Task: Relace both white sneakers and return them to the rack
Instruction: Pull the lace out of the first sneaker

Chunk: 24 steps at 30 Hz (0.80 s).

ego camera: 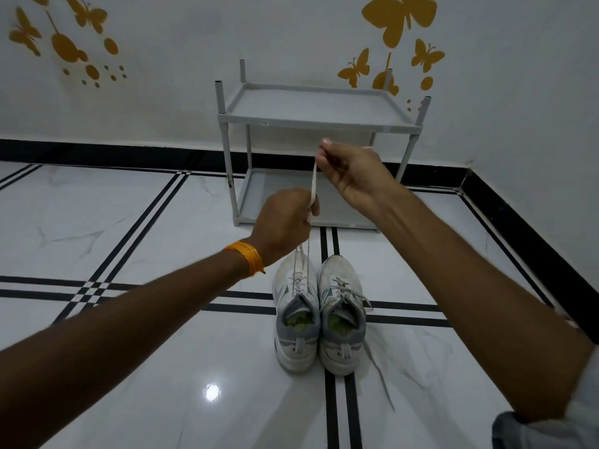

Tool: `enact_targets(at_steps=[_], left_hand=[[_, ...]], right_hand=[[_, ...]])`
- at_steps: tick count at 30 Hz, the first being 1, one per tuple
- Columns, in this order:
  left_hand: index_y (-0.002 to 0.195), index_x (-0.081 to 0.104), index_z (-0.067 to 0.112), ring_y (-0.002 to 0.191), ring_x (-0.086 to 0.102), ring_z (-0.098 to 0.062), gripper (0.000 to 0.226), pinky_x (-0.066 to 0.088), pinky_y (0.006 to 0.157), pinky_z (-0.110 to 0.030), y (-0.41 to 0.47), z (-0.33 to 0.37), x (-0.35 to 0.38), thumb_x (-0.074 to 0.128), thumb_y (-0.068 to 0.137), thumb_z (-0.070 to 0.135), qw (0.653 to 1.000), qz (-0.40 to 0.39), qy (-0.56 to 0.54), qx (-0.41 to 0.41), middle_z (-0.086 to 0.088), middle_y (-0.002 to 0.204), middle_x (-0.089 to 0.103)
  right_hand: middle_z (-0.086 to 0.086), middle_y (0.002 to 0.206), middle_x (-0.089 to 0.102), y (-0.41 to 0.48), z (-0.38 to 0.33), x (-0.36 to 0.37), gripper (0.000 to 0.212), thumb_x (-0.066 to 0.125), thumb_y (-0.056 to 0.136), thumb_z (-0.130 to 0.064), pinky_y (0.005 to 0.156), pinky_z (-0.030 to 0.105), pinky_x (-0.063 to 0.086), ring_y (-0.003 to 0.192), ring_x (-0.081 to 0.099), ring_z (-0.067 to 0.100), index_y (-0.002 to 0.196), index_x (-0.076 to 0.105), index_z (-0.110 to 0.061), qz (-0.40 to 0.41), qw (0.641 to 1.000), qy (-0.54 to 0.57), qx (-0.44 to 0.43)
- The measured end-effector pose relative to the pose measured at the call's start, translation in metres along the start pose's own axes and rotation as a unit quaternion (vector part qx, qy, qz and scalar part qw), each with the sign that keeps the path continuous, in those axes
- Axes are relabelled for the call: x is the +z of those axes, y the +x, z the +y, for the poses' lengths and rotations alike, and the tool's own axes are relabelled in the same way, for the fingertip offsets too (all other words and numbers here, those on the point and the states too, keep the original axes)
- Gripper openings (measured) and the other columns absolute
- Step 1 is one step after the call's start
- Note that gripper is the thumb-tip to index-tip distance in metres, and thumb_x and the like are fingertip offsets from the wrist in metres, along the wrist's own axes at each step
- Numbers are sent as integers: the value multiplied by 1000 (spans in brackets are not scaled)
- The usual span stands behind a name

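Lace (pixel 313 183) taut between both hands' fingers (pixel 324 150), above left sneaker (pixel 296 306)

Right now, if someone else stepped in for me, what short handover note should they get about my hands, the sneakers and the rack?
Left hand: closed on the lace lower down.
Right hand: pinching the same lace at its upper end, pulled taut.
The lace runs down to the left sneaker, laced only partway.
Right sneaker stands beside it on the floor, touching, toes toward the rack; its lace ends hang loose.
Both rack shelves hold no shoes.
Done: lacing begun on the left sneaker.
Left: finish it, check the right one, put both on the rack.
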<state>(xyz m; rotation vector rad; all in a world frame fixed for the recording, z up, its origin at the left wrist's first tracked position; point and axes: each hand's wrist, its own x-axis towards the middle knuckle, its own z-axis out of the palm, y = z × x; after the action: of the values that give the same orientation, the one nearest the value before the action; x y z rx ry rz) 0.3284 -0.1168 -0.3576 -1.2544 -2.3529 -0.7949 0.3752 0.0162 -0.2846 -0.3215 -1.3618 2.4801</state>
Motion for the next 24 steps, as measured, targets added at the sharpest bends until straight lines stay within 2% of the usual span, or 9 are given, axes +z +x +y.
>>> enact_targets(at_steps=[6, 9, 12, 14, 16, 18, 20, 22, 24], left_hand=[[95, 64, 5, 69, 62, -23, 15, 53, 63, -28, -6, -17, 1, 69, 83, 12, 995, 76, 20, 63, -13, 85, 67], [106, 63, 3, 69, 62, -22, 26, 45, 62, -22, -6, -18, 0, 66, 86, 19, 988, 90, 46, 119, -14, 90, 68], [92, 67, 3, 60, 56, -19, 18, 38, 56, -21, -4, -19, 1, 59, 90, 20, 975, 73, 89, 192, -12, 77, 63], [81, 68, 4, 57, 51, -17, 18, 37, 54, -22, -2, -16, 3, 63, 88, 20, 990, 41, 57, 125, -9, 72, 61], [77, 69, 1, 55, 49, -18, 21, 35, 53, -19, 3, -9, -1, 65, 86, 20, 993, -47, -77, -75, -7, 66, 60], [79, 67, 2, 51, 46, -17, 18, 34, 47, -18, 12, -5, -11, 65, 84, 19, 902, -206, -252, -284, -5, 63, 57], [83, 64, 7, 46, 37, -10, 13, 28, 42, -19, 18, -5, -18, 63, 83, 20, 821, -300, -325, -362, -1, 61, 52], [77, 59, 11, 45, 33, -8, 11, 25, 41, -18, 22, -8, -21, 59, 83, 20, 792, -308, -370, -375, 1, 60, 49], [72, 57, 14, 43, 32, -7, 15, 24, 39, -17, 25, -10, -21, 56, 85, 21, 783, -289, -391, -387, 3, 57, 47]], right_hand=[[16, 86, 66, 10, 23, -25, 11, 62, 88, 5, 68, 23, 61, 78, 67, 19, 98, 64, 10, 88, 988, 114, 49], [18, 86, 64, 16, 33, -31, 6, 61, 88, 7, 64, 24, 61, 76, 67, 21, 93, 64, 9, 127, 982, 109, 82], [19, 86, 63, 19, 47, -41, 5, 59, 89, 8, 60, 25, 61, 76, 66, 21, 92, 62, 8, 158, 977, 68, 122], [21, 87, 62, 20, 59, -48, 5, 57, 89, 10, 56, 25, 61, 76, 65, 23, 90, 61, 8, 173, 974, 51, 140], [23, 90, 61, 20, 69, -55, 10, 55, 88, 13, 49, 23, 59, 76, 64, 25, 97, 59, 9, 185, 971, 18, 148], [24, 95, 59, 16, 75, -59, 18, 56, 86, 13, 48, 23, 58, 75, 64, 26, 102, 57, 8, 186, 968, -47, 162], [19, 87, 57, 8, 75, -57, 11, 59, 84, 5, 49, 23, 58, 70, 60, 23, 96, 58, 4, 184, 963, -114, 163], [10, 76, 52, -2, 70, -51, 5, 59, 86, -7, 48, 23, 52, 61, 52, 18, 90, 58, -4, 164, 962, -182, 118], [5, 73, 59, -14, 58, -41, 18, 60, 89, -27, 52, 24, 48, 58, 56, 15, 87, 62, -9, 105, 952, -281, 65]])
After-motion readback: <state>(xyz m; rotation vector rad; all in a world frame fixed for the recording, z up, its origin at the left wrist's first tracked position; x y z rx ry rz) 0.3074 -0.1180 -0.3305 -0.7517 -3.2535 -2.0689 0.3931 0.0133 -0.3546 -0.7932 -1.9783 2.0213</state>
